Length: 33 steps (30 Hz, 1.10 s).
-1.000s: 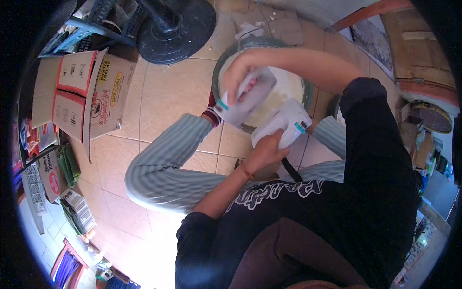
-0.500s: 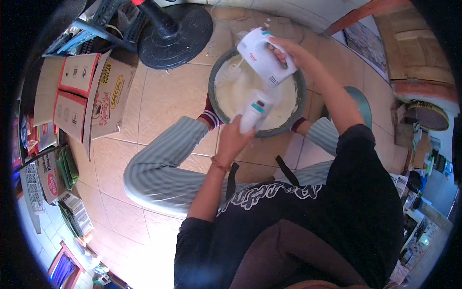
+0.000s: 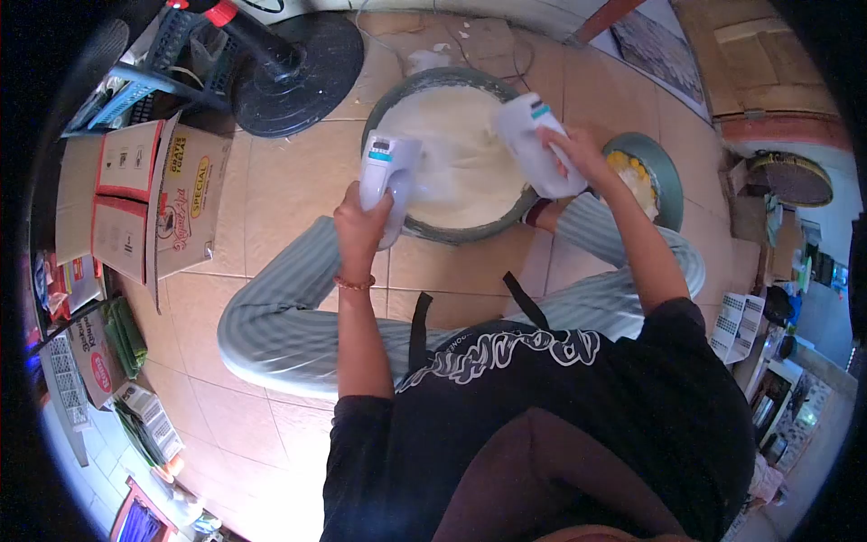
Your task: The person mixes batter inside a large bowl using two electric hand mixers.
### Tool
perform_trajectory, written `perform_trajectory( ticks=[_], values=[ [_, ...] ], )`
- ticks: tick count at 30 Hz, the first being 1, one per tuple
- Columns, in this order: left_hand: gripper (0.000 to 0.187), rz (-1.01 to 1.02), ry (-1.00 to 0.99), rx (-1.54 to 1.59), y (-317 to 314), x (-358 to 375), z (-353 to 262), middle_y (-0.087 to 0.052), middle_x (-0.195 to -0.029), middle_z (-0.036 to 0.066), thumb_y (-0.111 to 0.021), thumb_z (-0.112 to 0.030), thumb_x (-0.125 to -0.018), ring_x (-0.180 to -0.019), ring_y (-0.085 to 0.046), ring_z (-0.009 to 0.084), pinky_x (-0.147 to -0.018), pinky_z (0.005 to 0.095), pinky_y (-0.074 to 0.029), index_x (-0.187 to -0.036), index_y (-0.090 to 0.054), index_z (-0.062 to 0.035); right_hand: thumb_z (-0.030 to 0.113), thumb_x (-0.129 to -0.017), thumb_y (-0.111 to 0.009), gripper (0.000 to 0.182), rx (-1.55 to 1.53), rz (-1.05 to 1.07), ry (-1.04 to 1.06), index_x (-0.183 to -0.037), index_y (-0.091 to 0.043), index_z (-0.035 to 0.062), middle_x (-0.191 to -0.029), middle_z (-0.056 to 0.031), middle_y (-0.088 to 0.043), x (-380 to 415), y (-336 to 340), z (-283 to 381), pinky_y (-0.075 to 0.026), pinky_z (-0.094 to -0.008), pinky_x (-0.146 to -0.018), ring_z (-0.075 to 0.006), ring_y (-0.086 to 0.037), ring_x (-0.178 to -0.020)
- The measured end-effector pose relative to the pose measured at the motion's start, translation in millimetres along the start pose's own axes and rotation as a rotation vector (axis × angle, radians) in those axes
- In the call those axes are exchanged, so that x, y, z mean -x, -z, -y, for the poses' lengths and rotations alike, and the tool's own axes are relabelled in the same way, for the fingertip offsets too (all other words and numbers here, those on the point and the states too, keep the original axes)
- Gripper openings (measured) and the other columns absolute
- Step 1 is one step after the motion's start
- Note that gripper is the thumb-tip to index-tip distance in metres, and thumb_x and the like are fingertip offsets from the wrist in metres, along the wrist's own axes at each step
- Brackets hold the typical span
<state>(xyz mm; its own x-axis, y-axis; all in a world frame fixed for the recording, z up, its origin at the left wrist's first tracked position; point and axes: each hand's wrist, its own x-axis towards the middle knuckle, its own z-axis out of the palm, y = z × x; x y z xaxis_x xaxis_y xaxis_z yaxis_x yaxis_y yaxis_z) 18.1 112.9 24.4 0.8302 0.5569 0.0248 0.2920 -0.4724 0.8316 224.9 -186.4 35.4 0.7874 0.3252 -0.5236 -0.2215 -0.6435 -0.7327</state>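
Note:
A wide grey basin [image 3: 461, 237] stands on the tiled floor between my legs, full of pale cream batter [image 3: 452, 126]. My left hand [image 3: 359, 217] is wrapped round the handle of a white hand mixer [image 3: 377, 172], held over the basin's left side. In my right hand [image 3: 578, 155] is a second white hand mixer [image 3: 528, 144], over the basin's right rim. Both mixers have a teal band near the switch. Their beaters are hidden or blurred.
To the right is a smaller green basin [image 3: 664, 176] with yellow and pale contents. A black round stand base [image 3: 302, 81] stands at the upper left, near an open cardboard box [image 3: 185, 203]. Cords [image 3: 519, 68] run along the floor behind the big basin.
The two mixers have moved apart: the left one went left and up, the right one right and down. More of the batter and the smaller basin's contents now show.

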Motion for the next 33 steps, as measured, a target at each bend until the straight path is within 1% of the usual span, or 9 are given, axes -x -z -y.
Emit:
perform_trajectory(
  ticks=[4,8,10,16,20,23,24,28,33],
  values=[
    [0.027,0.001,-0.056,-0.002,0,-3,6,-0.058,-0.059,0.019,-0.068,-0.022,-0.072,-0.048,-0.060,0.0289,-0.044,0.0378,-0.046,-0.075,-0.053,0.0001,0.046,-0.083,-0.058,0.043,0.287,0.174,-0.067,-0.078,-0.058,0.0028,-0.060,-0.0024,-0.054,49,-10,-2,-0.037,-0.0230,-0.040,-0.0079,-0.049,-0.043],
    [0.028,0.026,0.005,-0.003,0,-4,6,-0.059,-0.060,0.020,-0.068,-0.024,-0.073,-0.049,-0.061,0.0296,-0.045,0.0381,-0.046,-0.075,-0.053,0.0003,0.063,-0.081,-0.045,0.069,0.571,0.327,0.119,-0.088,-0.061,-0.0036,-0.081,-0.0233,-0.062,96,-42,-11,-0.047,-0.0413,-0.072,-0.0349,-0.061,-0.079],
    [0.029,0.021,0.001,-0.025,0,-5,8,-0.059,-0.061,0.020,-0.068,-0.024,-0.073,-0.050,-0.061,0.0298,-0.045,0.0381,-0.046,-0.075,-0.053,0.0005,0.065,-0.081,-0.042,0.073,0.617,0.423,0.076,-0.093,-0.061,-0.0050,-0.092,-0.0277,-0.061,114,-59,-11,-0.044,-0.0428,-0.081,-0.0390,-0.058,-0.092],
    [0.029,0.053,0.003,0.024,1,-6,12,-0.060,-0.063,0.020,-0.068,-0.025,-0.073,-0.051,-0.062,0.0300,-0.046,0.0383,-0.047,-0.077,-0.054,0.0008,0.064,-0.082,-0.042,0.075,0.385,0.536,0.071,-0.110,-0.053,-0.0050,-0.098,-0.0285,-0.059,121,-117,-8,-0.043,-0.0420,-0.081,-0.0365,-0.058,-0.096],
    [0.029,0.050,-0.001,0.030,4,-5,8,-0.061,-0.065,0.020,-0.068,-0.025,-0.073,-0.053,-0.062,0.0301,-0.047,0.0377,-0.048,-0.079,-0.055,0.0009,0.052,-0.088,-0.045,0.054,0.031,0.453,-0.039,-0.075,-0.055,0.0011,-0.047,-0.0041,-0.046,113,-151,11,-0.033,-0.0254,-0.034,-0.0102,-0.043,-0.037],
    [0.030,0.067,0.019,0.017,5,-6,6,-0.061,-0.067,0.022,-0.068,-0.025,-0.073,-0.058,-0.063,0.0328,-0.051,0.0384,-0.048,-0.079,-0.056,0.0010,0.053,-0.088,-0.046,0.054,-0.336,0.451,-0.093,-0.076,-0.055,0.0012,-0.048,-0.0050,-0.048,95,-157,11,-0.035,-0.0256,-0.035,-0.0111,-0.045,-0.039],
    [0.030,0.069,0.014,-0.006,5,-6,8,-0.061,-0.067,0.022,-0.068,-0.026,-0.072,-0.060,-0.063,0.0338,-0.052,0.0388,-0.048,-0.079,-0.056,0.0011,0.050,-0.088,-0.048,0.049,-0.527,0.457,-0.243,-0.081,-0.055,0.0029,-0.049,-0.0031,-0.045,97,-151,26,-0.034,-0.0244,-0.036,-0.0105,-0.043,-0.038],
    [0.030,0.059,-0.014,-0.057,6,-6,12,-0.061,-0.070,0.024,-0.067,-0.024,-0.069,-0.067,-0.063,0.0374,-0.057,0.0406,-0.049,-0.081,-0.056,0.0012,0.040,-0.088,-0.053,0.035,-1.124,0.353,-0.337,-0.090,-0.053,0.0057,-0.053,0.0024,-0.038,77,-141,9,-0.031,-0.0220,-0.037,-0.0083,-0.033,-0.037],
    [0.029,0.134,-0.017,-0.150,12,0,-3,-0.061,-0.072,0.023,-0.064,-0.020,-0.065,-0.069,-0.062,0.0379,-0.060,0.0426,-0.049,-0.085,-0.058,0.0002,0.028,-0.085,-0.059,0.022,-1.196,0.173,-0.193,-0.089,-0.053,0.0080,-0.057,0.0040,-0.042,46,-101,-18,-0.032,-0.0205,-0.038,-0.0050,-0.035,-0.040]
  ],
)
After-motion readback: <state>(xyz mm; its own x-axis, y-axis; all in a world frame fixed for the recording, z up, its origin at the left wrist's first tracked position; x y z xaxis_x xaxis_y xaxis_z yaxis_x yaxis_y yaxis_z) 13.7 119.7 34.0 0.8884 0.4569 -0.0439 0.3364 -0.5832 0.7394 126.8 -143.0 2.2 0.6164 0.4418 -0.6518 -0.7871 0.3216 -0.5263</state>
